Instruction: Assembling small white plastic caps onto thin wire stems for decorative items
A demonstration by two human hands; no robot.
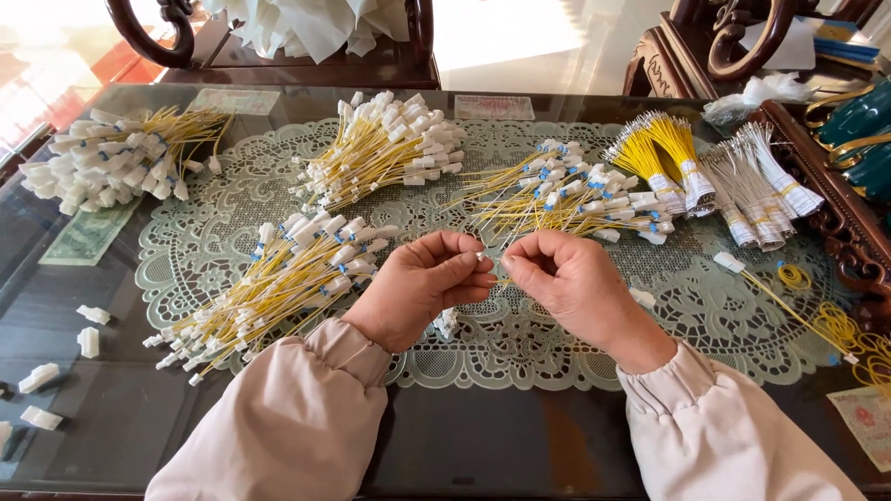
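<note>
yellow wire (pixel 497 281) pinched above lace mat (pixel 557 343), glass table (pixel 492 445).

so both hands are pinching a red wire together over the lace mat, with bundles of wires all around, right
Not quite: the wire is yellow, not red. The head view shows the left hand and right hand pinching it together over the lace mat, with bundles of wires all around.

Under the glass of my desk (pixel 520 445) lie two small printed paper slips at the far edge: a pale greenish rectangle (pixel 234 100) on the left and a white one with reddish print (pixel 495 108) near the middle. White paper bands with yellow stripes (pixel 698 186) wrap the wire bundles at my right. I see no packages or screens.
</note>
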